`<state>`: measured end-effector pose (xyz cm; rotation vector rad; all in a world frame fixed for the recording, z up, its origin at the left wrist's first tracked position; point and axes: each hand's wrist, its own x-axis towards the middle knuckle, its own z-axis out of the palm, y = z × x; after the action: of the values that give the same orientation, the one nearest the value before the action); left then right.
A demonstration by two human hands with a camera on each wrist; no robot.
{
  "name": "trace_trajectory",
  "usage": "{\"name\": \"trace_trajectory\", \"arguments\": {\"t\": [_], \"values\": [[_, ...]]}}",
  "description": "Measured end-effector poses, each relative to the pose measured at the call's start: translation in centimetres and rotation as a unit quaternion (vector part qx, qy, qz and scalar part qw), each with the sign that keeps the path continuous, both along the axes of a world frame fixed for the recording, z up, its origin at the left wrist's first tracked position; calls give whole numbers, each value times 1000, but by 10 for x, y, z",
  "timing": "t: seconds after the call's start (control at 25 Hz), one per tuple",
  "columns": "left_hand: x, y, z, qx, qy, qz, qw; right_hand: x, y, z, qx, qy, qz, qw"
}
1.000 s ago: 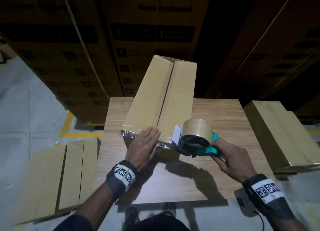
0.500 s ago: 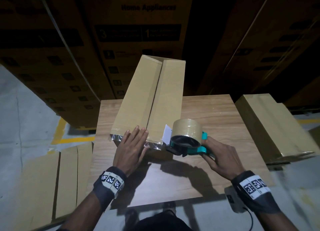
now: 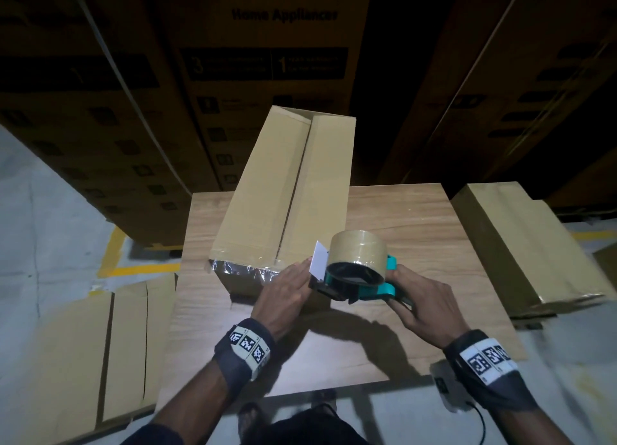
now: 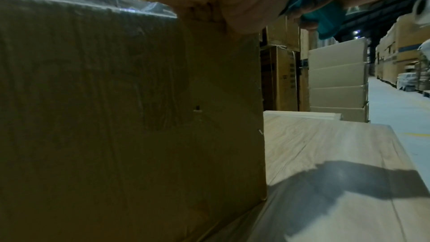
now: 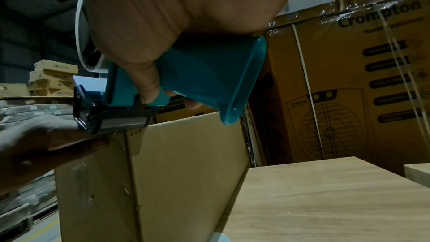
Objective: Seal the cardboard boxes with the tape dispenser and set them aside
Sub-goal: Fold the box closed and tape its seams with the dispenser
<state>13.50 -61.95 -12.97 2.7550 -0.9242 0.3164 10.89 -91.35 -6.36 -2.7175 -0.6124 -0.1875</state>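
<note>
A long cardboard box (image 3: 283, 191) lies on the wooden table (image 3: 417, 217), its two top flaps meeting at a middle seam, with clear tape across its near end. My right hand (image 3: 420, 301) grips the teal handle of the tape dispenser (image 3: 357, 271), which carries a brown tape roll and sits at the box's near right corner (image 5: 144, 128). My left hand (image 3: 287, 291) lies with straight fingers on the box's near end beside the dispenser's front (image 5: 53, 141). The left wrist view shows the box's taped end face (image 4: 130, 98).
Another cardboard box (image 3: 521, 247) stands off the table's right edge. Flat cardboard boxes (image 3: 100, 354) lie on the floor at the left. Tall stacked printed cartons (image 3: 267, 77) wall off the back. A small white device with a cable (image 3: 447, 388) sits by the table's near right corner.
My left hand has slid right along the box's near end to the dispenser's front. The dispenser has stayed at the box's near right corner, in my right hand.
</note>
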Motion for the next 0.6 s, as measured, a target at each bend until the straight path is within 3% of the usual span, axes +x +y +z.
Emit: {"name": "trace_trajectory", "arguments": {"t": [0.16, 0.44, 0.6], "values": [[1, 1, 0, 11, -4, 11, 1000, -5, -14, 9, 11, 23, -6, 1000], [0, 1, 1, -17, -13, -4, 1000, -47, -98, 27, -51, 5, -64, 997], [1, 1, -3, -16, 33, 11, 999, -52, -103, 14, -93, -7, -53, 994]]}}
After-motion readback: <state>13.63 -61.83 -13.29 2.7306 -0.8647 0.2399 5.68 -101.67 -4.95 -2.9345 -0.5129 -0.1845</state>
